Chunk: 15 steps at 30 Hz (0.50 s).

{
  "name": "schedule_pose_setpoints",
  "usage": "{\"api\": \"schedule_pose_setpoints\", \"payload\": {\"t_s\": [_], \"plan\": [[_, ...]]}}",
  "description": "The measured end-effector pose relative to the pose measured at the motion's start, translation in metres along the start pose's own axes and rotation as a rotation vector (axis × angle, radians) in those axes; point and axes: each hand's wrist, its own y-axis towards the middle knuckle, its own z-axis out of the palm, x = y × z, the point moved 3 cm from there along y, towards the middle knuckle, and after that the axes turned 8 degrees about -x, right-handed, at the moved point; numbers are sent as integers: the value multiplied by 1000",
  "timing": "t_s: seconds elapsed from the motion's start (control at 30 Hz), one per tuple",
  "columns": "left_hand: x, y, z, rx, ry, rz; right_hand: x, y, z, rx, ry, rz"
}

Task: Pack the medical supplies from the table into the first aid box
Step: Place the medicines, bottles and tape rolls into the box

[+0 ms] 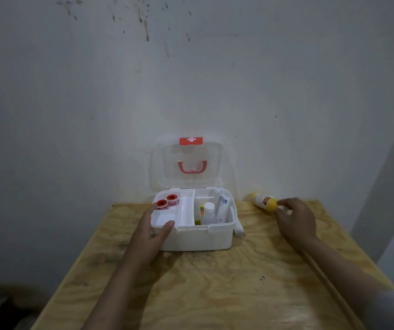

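Observation:
The white first aid box point(198, 238) stands open on the wooden table, its clear lid point(186, 165) leaning back against the wall. Its inner tray holds two red tape rolls point(166, 201). The deeper right part holds a white bottle point(208, 211), a white tube point(223, 206) and a yellow item point(201, 210). My left hand point(150, 234) grips the box's front left corner, thumb on the rim. My right hand point(296, 217) closes its fingers on the near end of a yellow bottle point(264, 202) lying on the table to the right of the box.
A white bandage roll point(240, 231) lies on the table against the box's right side. The wooden table point(215, 294) ends at the wall behind the box and drops off at its left and right edges. A grey wall stands close behind.

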Motion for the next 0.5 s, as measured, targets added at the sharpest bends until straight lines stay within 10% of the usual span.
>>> {"api": "schedule_pose_setpoints", "payload": {"t_s": [0.27,0.5], "plan": [[1,-2,3,-18,-23,-9,90,22,-52,-95,402,-269],[0,-1,1,-19,-30,-2,143,-5,-42,202,486,-312]]}}
